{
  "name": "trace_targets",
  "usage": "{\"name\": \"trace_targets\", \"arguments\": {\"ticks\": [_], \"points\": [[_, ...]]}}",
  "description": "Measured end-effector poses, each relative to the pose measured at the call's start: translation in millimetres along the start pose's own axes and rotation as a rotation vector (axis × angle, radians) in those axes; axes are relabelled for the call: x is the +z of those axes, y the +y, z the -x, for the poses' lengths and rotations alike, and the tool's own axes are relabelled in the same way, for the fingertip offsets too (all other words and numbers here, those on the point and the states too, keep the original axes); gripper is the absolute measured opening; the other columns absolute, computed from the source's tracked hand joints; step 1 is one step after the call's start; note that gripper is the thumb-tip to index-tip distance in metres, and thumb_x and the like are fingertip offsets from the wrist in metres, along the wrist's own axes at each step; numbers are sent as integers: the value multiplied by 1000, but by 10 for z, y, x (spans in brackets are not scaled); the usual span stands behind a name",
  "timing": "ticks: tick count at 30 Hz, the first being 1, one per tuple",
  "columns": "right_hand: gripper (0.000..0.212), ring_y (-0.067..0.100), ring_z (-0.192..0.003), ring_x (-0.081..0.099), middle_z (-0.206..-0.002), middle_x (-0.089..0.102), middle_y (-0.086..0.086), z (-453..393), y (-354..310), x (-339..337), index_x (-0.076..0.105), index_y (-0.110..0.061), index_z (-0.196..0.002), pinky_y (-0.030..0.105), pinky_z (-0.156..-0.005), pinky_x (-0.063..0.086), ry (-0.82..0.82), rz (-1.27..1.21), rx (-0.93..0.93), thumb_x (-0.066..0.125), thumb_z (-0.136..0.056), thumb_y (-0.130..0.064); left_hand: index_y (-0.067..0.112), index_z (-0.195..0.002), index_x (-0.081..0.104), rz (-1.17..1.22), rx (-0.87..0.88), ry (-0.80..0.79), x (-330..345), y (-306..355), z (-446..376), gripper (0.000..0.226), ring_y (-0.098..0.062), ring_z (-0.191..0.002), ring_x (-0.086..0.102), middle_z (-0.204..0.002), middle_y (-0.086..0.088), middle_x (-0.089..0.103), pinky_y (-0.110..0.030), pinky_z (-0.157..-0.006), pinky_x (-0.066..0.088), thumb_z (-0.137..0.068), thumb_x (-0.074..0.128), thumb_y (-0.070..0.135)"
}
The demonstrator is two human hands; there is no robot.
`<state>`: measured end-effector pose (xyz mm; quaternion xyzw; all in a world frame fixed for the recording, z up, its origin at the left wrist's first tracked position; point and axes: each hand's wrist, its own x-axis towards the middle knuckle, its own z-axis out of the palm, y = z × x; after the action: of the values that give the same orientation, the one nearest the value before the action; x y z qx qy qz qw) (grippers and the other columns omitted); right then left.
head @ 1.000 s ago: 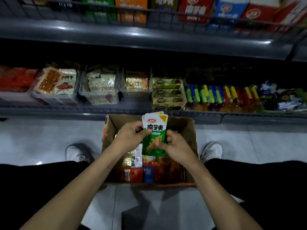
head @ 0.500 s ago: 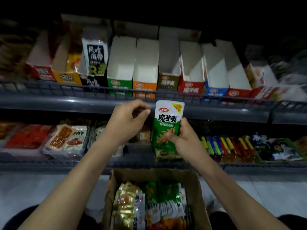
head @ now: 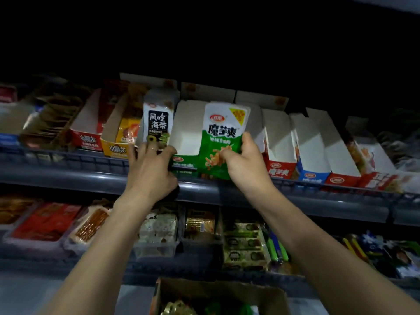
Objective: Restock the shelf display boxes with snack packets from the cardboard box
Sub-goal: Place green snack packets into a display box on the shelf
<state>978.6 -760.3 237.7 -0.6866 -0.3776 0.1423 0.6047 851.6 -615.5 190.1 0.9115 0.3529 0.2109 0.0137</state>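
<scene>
The right hand (head: pixel 246 165) is pinching a green snack packet (head: pixel 221 142) over the green display box (head: pixel 185 142). The left hand (head: pixel 151 171) is gripping that box's front edge, white walls crowding both sides.

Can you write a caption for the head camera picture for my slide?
Right hand lifts green snack packets toward the green display box while the left hand grips its front.
</scene>
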Motion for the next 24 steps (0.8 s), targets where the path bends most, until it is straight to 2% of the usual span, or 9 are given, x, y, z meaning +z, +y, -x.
{"name": "trace_targets", "arguments": {"ticks": [3,6,10,12,17,20,24], "points": [[20,4,-86,63,-97,64,-6,-298,-219,159,49,-25,-101,17,-67,53,31,18,-51,52,-94,-6,18,-120,56,1,40,23,19,-37,7,51,-35,-118,42,-116,-14,55,-55,-111,20,-70,65,22],[18,6,-78,62,-88,63,-7,-596,-318,358,50,-19,-105,18,-57,48,96,-25,-23,53,-93,-7,18,-118,57,21,51,28,13,-55,-12,45,-35,-115,42,-112,-12,55,-55,-109,22,-73,62,21],[21,13,-80,63,-90,63,-2,-822,-310,567,49,-17,-112,20,-59,47,166,-58,10,53,-93,-8,23,-122,53,68,51,2,-3,-66,-55,44,-30,-117,40,-115,-7,53,-52,-110,21,-78,57,24],[16,10,-73,60,-85,60,-1,-867,-292,650,50,-14,-107,14,-54,46,139,-36,12,52,-94,-5,25,-124,51,78,41,-2,4,-61,-77,44,-28,-118,38,-117,-5,53,-52,-110,21,-80,55,26],[13,5,-68,57,-78,58,-5,-995,-297,714,51,-13,-99,10,-49,45,81,13,17,57,-92,-3,26,-122,52,135,20,31,64,-54,-67,42,-27,-120,37,-120,-4,52,-52,-111,20,-81,54,28],[20,10,-74,58,-85,61,-2,-1055,-308,710,53,-12,-103,19,-55,45,35,180,21,61,-87,-3,26,-124,51,149,21,23,62,-75,-64,44,-27,-122,36,-124,-5,51,-53,-112,18,-80,54,28],[39,17,-84,59,-102,62,4,-1121,-352,667,56,-14,-116,26,-64,46,-38,414,-82,72,-81,-10,28,-132,45,141,31,-15,54,-82,-55,52,-27,-128,30,-131,-6,46,-53,-114,13,-80,55,27]]}}
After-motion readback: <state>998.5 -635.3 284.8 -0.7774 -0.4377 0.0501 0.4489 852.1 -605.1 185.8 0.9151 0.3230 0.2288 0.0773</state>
